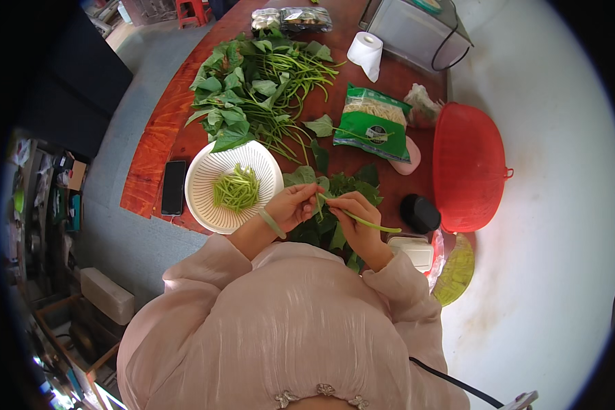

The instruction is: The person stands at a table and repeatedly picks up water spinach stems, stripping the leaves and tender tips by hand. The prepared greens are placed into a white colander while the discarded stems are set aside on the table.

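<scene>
Between my two hands is a green leaf stem (371, 224), its free end sticking out to the right past my right hand (357, 214). The right fingers pinch it near its left end. My left hand (293, 205), with a pale bangle at the wrist, has thumb and fingertips closed at the stem's tip, where a thin strip hangs down. Below both hands lies a heap of loose green leaves (333, 230), partly hidden by them. To the left, a white slotted plastic colander (200, 189) holds a small pile of short cut stems (236, 188).
A large bunch of leafy stems (256, 92) lies beyond the colander on the reddish wooden table (151, 169). A phone (173, 187) is near the left edge. Rightward are a green-printed food bag (373, 123), a black cylinder (420, 213), a red mesh cover (469, 169) and a paper roll (365, 51).
</scene>
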Motion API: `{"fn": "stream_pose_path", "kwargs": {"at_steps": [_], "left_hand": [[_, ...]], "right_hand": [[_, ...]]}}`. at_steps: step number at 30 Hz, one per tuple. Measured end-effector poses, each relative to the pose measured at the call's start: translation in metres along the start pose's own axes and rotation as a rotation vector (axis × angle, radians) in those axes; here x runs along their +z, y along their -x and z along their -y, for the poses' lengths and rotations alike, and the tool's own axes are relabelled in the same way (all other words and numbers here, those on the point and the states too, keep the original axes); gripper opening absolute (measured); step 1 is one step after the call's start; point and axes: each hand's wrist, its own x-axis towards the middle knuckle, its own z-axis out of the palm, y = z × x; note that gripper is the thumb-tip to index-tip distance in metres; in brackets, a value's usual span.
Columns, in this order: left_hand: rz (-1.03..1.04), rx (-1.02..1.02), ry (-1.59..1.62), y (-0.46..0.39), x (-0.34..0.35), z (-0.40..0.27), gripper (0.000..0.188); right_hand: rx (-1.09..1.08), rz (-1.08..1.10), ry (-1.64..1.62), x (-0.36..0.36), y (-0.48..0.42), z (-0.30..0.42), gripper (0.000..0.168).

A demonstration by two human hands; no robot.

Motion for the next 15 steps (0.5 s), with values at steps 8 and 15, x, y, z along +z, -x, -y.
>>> {"fn": "stream_pose_path", "kwargs": {"at_steps": [8,15], "left_hand": [[-0.2,0.285,-0.032,-0.009,-0.027,-0.029,0.017],[0.185,-0.074,-0.592,0.002,0.034,-0.032,0.014]], "right_hand": [[0.435,0.096,-0.432,-0.023,-0.001,-0.002,0.008],[0.67,0.437,-0.668,-0.027,-0.027,-0.023,0.015]]}}
